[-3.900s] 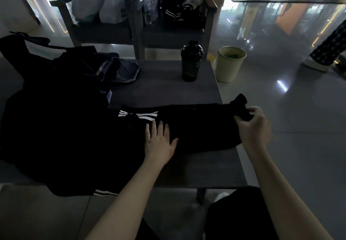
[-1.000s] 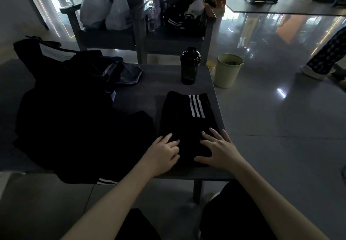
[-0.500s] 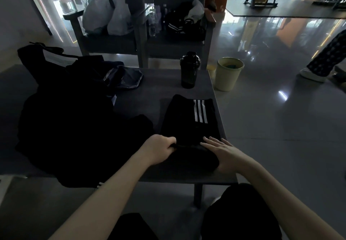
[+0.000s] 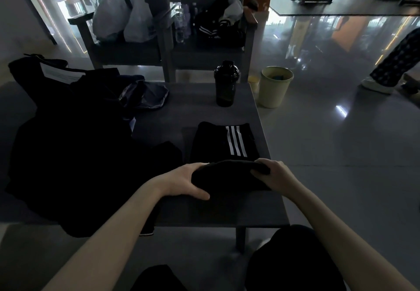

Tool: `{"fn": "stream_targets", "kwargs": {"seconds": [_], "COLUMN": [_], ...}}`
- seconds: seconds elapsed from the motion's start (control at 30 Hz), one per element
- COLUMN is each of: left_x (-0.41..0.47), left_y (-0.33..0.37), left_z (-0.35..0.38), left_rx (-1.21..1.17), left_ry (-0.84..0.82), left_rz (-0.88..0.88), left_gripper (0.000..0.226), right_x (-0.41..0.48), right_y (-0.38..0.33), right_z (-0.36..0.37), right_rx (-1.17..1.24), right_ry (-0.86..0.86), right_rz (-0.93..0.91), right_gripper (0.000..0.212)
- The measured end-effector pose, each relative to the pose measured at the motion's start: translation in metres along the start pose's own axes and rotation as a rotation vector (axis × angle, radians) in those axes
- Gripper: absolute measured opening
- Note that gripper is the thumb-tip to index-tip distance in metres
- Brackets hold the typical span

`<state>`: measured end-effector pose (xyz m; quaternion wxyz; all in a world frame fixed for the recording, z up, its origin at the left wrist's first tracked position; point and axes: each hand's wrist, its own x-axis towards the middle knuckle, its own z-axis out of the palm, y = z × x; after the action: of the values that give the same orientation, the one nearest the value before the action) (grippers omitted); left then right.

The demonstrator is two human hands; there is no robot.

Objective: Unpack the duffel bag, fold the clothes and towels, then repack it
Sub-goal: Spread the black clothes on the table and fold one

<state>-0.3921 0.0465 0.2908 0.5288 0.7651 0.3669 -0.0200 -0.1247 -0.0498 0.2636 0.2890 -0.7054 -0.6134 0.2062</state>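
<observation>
1. Head view, what has changed: a few seconds ago the black trousers [image 4: 223,141] lay stretched across the table [image 4: 193,102] from side to side. A second ago they were a short packet with both palms flat on its near end. Now the near end is raised off the table in a rounded hump.
2. Head view, hands: the left hand [image 4: 181,182] grips the left corner of that hump, with the thumb under the near side and the fingers curled over the top. The right hand [image 4: 276,174] grips the right corner, its fingers wrapped into the cloth.
3. Head view, meaning: this looks like the last fold of this piece, the near half going over the far half. The heap of dark clothes [image 4: 86,154] to the left is still unfolded, so the task seems far from repacking.
4. Head view, place and direction: the trousers sit at the table's right edge. Their long axis runs away from the person, along the three white stripes, and the far end points toward the bottle [image 4: 226,83].
</observation>
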Motion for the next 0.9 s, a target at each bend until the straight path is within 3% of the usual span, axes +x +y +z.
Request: {"fn": "stream_targets", "kwargs": {"seconds": [0.07, 0.1, 0.17, 0.23, 0.37, 0.53, 0.67, 0.83, 0.9], "left_x": [0.001, 0.001, 0.004, 0.008, 0.016, 0.025, 0.028, 0.008, 0.006], "left_y": [0.000, 0.000, -0.001, 0.000, 0.009, 0.013, 0.012, -0.002, -0.016], "left_z": [-0.003, -0.004, -0.007, -0.010, -0.015, -0.018, -0.020, -0.013, -0.012], "left_rx": [0.078, 0.116, 0.169, 0.158, 0.005, -0.154, -0.342, -0.607, -0.713], "left_ry": [-0.022, -0.008, 0.100, 0.222, 0.278, 0.427, 0.575, 0.245, 0.179], "left_rz": [-0.002, -0.002, 0.004, 0.001, 0.014, -0.009, -0.093, -0.020, 0.051], "left_gripper": [0.086, 0.077, 0.037, 0.007, 0.008, 0.021, 0.041, 0.054, 0.070], "right_x": [-0.002, -0.005, -0.015, -0.025, -0.030, -0.023, -0.005, 0.029, 0.040], "right_y": [0.000, 0.001, 0.007, 0.016, 0.024, 0.028, 0.012, 0.002, -0.003], "right_z": [-0.002, -0.003, -0.002, 0.001, 0.006, 0.015, 0.022, 0.031, 0.031], "right_rx": [0.083, 0.138, 0.226, 0.164, 0.060, 0.361, 0.515, 0.374, 0.290], "right_ry": [-0.032, -0.076, -0.185, -0.250, -0.276, -0.138, 0.064, 0.287, 0.337], "right_rz": [0.023, 0.035, 0.057, 0.042, -0.012, 0.015, 0.140, 0.133, 0.118], "right_gripper": [0.008, 0.015, 0.039, 0.064, 0.086, 0.074, 0.033, 0.016, 0.016]}}
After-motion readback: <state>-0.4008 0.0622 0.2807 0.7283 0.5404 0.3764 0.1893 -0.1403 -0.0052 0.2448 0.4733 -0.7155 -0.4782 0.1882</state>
